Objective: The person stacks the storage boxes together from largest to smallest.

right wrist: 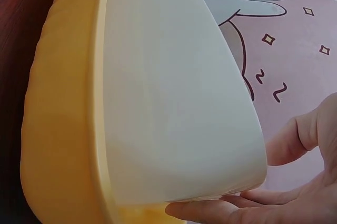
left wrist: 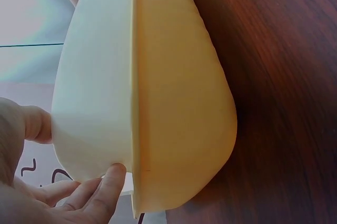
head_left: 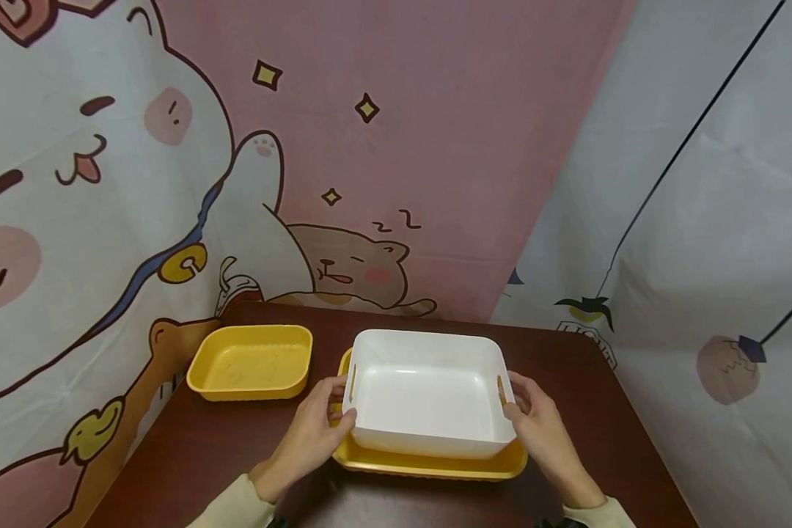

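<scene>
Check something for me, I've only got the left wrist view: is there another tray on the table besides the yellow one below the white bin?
Observer: Yes, the head view shows a second yellow tray on the table, off to the left of the white bin.
Operator: I only see the outside of that bin. Is anything in it?
Observer: The head view looks down into it, and nothing shows lying on its floor.
Operator: What about its right end, any opening there?
Observer: Yes, the head view shows a narrow slot cut through that end wall.
</scene>
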`<state>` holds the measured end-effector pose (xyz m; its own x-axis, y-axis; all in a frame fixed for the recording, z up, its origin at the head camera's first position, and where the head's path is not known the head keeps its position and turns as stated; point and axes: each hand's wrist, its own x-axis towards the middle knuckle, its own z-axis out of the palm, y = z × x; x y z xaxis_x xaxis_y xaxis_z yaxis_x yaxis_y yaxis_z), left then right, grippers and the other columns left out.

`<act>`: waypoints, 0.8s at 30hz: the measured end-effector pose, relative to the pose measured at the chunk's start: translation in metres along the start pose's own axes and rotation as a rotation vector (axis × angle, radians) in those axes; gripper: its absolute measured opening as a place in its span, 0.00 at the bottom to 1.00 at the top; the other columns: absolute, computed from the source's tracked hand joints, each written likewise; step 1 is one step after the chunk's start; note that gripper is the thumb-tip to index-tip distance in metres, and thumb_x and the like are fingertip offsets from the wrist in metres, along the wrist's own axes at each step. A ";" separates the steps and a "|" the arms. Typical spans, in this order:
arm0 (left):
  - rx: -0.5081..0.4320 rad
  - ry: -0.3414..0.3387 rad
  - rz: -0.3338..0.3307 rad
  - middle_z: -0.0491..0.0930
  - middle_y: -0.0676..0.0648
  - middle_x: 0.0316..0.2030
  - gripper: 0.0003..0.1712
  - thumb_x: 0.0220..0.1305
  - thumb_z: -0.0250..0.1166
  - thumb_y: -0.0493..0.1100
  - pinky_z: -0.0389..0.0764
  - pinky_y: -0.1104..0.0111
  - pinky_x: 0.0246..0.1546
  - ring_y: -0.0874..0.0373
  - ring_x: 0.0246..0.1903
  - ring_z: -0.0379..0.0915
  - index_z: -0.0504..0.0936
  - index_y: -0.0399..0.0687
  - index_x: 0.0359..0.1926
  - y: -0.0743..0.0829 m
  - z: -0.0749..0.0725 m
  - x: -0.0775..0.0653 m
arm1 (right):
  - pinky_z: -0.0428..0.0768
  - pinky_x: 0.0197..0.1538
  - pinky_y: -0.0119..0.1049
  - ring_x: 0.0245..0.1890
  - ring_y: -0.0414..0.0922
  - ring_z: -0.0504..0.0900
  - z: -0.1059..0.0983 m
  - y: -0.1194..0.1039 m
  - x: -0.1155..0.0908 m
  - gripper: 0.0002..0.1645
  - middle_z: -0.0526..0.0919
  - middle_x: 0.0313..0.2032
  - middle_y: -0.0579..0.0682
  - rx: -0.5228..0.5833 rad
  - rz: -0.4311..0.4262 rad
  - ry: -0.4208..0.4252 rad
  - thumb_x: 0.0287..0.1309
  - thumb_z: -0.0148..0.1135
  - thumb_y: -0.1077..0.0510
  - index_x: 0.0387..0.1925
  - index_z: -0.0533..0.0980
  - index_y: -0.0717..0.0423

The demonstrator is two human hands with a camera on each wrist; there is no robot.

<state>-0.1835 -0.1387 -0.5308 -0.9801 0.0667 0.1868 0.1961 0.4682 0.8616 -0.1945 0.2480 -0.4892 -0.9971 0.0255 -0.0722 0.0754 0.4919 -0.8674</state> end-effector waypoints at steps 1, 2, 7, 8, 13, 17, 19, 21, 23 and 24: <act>-0.001 0.000 0.000 0.85 0.39 0.62 0.31 0.73 0.78 0.34 0.96 0.61 0.56 0.47 0.60 0.88 0.81 0.37 0.73 0.000 0.000 0.000 | 0.86 0.75 0.64 0.81 0.70 0.79 0.000 0.000 0.000 0.40 0.70 0.86 0.70 0.000 0.002 0.000 0.84 0.59 0.63 0.89 0.62 0.64; -0.003 -0.001 0.000 0.85 0.39 0.62 0.31 0.73 0.78 0.34 0.96 0.61 0.56 0.47 0.60 0.88 0.81 0.36 0.73 0.000 0.000 0.000 | 0.86 0.75 0.64 0.80 0.71 0.79 0.000 0.001 0.001 0.40 0.70 0.86 0.70 0.001 0.003 -0.001 0.83 0.59 0.63 0.89 0.62 0.64; -0.003 -0.002 0.002 0.86 0.40 0.62 0.31 0.72 0.78 0.33 0.96 0.61 0.56 0.47 0.61 0.88 0.81 0.36 0.73 -0.002 0.001 0.000 | 0.87 0.74 0.64 0.80 0.71 0.80 0.001 0.003 0.002 0.40 0.71 0.86 0.71 0.003 0.002 0.000 0.83 0.59 0.63 0.89 0.62 0.65; -0.002 -0.002 0.002 0.86 0.40 0.62 0.31 0.72 0.78 0.33 0.96 0.61 0.56 0.47 0.61 0.88 0.81 0.37 0.73 -0.002 0.001 0.000 | 0.87 0.74 0.64 0.80 0.71 0.80 0.002 0.003 0.002 0.40 0.71 0.85 0.71 0.003 0.002 0.001 0.83 0.59 0.63 0.88 0.63 0.65; -0.004 -0.010 -0.003 0.86 0.40 0.62 0.31 0.72 0.78 0.33 0.95 0.64 0.56 0.47 0.61 0.88 0.81 0.36 0.73 -0.004 0.002 -0.001 | 0.87 0.73 0.63 0.79 0.71 0.80 0.003 0.005 0.002 0.40 0.70 0.86 0.71 -0.004 0.014 0.004 0.82 0.59 0.63 0.88 0.63 0.66; -0.010 -0.013 -0.004 0.86 0.40 0.62 0.31 0.72 0.78 0.33 0.95 0.64 0.55 0.46 0.61 0.88 0.81 0.36 0.73 -0.004 0.002 -0.001 | 0.87 0.73 0.64 0.80 0.71 0.80 0.004 0.005 0.003 0.40 0.70 0.86 0.71 -0.006 0.021 0.006 0.82 0.59 0.63 0.88 0.63 0.66; -0.012 -0.013 -0.008 0.86 0.40 0.62 0.31 0.72 0.78 0.34 0.95 0.64 0.56 0.46 0.61 0.88 0.81 0.37 0.73 -0.004 0.002 -0.001 | 0.87 0.74 0.64 0.80 0.71 0.80 0.004 0.006 0.003 0.40 0.70 0.86 0.71 -0.008 0.024 0.005 0.82 0.59 0.62 0.88 0.62 0.65; -0.012 -0.015 -0.012 0.85 0.40 0.62 0.32 0.72 0.79 0.34 0.96 0.63 0.56 0.46 0.62 0.88 0.81 0.37 0.73 -0.004 0.003 0.000 | 0.86 0.74 0.64 0.80 0.71 0.80 0.004 0.007 0.004 0.40 0.70 0.86 0.71 -0.011 0.026 0.006 0.82 0.60 0.62 0.88 0.62 0.65; -0.010 -0.017 -0.017 0.85 0.40 0.63 0.32 0.73 0.79 0.35 0.96 0.62 0.57 0.46 0.62 0.88 0.80 0.37 0.74 -0.004 0.003 0.000 | 0.86 0.74 0.64 0.80 0.71 0.80 0.004 0.008 0.004 0.40 0.70 0.86 0.71 -0.013 0.028 0.007 0.82 0.60 0.62 0.88 0.62 0.65; -0.009 -0.018 -0.018 0.85 0.39 0.63 0.32 0.73 0.79 0.35 0.96 0.62 0.57 0.46 0.62 0.88 0.80 0.37 0.74 -0.004 0.003 0.000 | 0.86 0.74 0.64 0.80 0.70 0.80 0.004 0.008 0.004 0.40 0.70 0.86 0.71 -0.013 0.030 0.006 0.82 0.60 0.62 0.88 0.62 0.65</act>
<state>-0.1843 -0.1381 -0.5359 -0.9839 0.0738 0.1628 0.1785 0.4620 0.8688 -0.1982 0.2488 -0.4988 -0.9944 0.0457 -0.0950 0.1051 0.5019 -0.8585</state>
